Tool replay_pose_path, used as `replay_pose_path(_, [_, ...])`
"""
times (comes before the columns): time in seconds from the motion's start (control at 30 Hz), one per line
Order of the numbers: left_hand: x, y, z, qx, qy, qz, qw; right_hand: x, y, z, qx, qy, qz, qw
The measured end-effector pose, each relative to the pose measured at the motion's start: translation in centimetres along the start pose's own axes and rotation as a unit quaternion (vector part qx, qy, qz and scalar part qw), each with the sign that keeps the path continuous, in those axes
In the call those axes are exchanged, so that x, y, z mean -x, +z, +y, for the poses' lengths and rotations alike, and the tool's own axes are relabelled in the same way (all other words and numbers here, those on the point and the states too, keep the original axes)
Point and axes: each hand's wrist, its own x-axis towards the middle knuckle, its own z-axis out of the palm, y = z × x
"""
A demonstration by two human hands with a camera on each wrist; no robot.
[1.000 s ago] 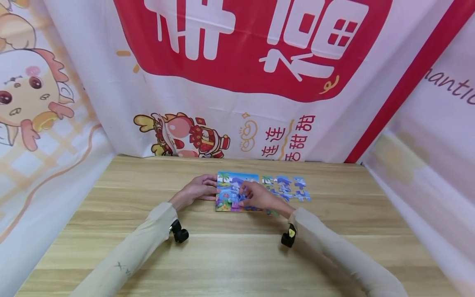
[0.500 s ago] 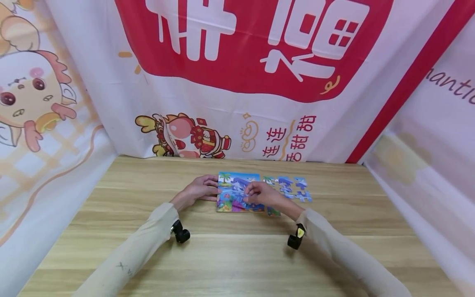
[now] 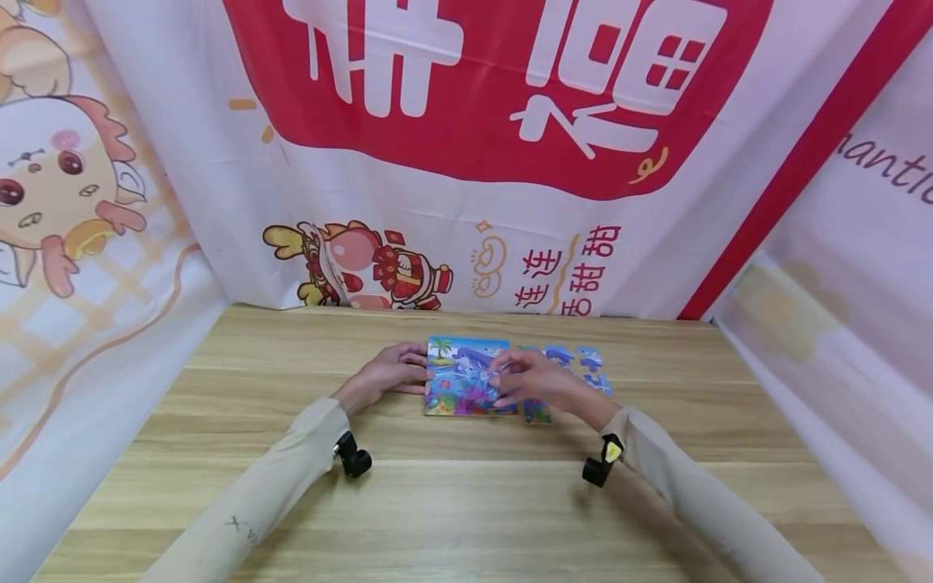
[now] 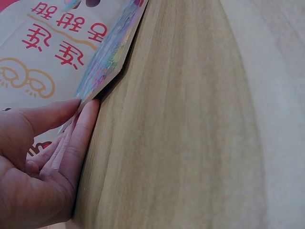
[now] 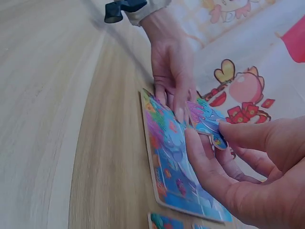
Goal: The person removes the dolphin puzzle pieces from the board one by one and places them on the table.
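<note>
A puzzle board point(image 3: 466, 376) with a bright undersea picture and a dolphin lies near the back of the table. My left hand point(image 3: 391, 371) is at its left side, thumb and fingers pinching the board's edge point(image 4: 102, 76) in the left wrist view. Over the board's right part is my right hand point(image 3: 543, 380). Between its thumb and fingers it holds a jigsaw piece point(image 5: 206, 119) in purple, green and blue, tilted above the picture in the right wrist view. In the head view the fingers mostly hide this piece.
Several loose jigsaw pieces point(image 3: 592, 360) lie right of the board, some covered by my right hand. One colourful piece point(image 3: 538, 412) sits by the board's lower right corner. The wooden table point(image 3: 466, 502) ends at a printed cloth point(image 3: 408, 194) behind.
My right hand has moved to the right across the board, uncovering more of the picture and now covering some loose pieces. The left hand stays at the board's left edge.
</note>
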Motion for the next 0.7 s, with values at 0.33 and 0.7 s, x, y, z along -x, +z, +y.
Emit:
replay_pose_path(0.33, [-0.2,0.0,0.0,0.003,-0.004,0.001,1.0,2.7,-3.1,0.8,0.049,0.003,0.042,0.9979])
replay_pose_path(0.7, [-0.2,0.0,0.0,0.004,-0.006,-0.003,1.0,5.9,-7.4,2.9,0.049,0.03,0.072,0.9958])
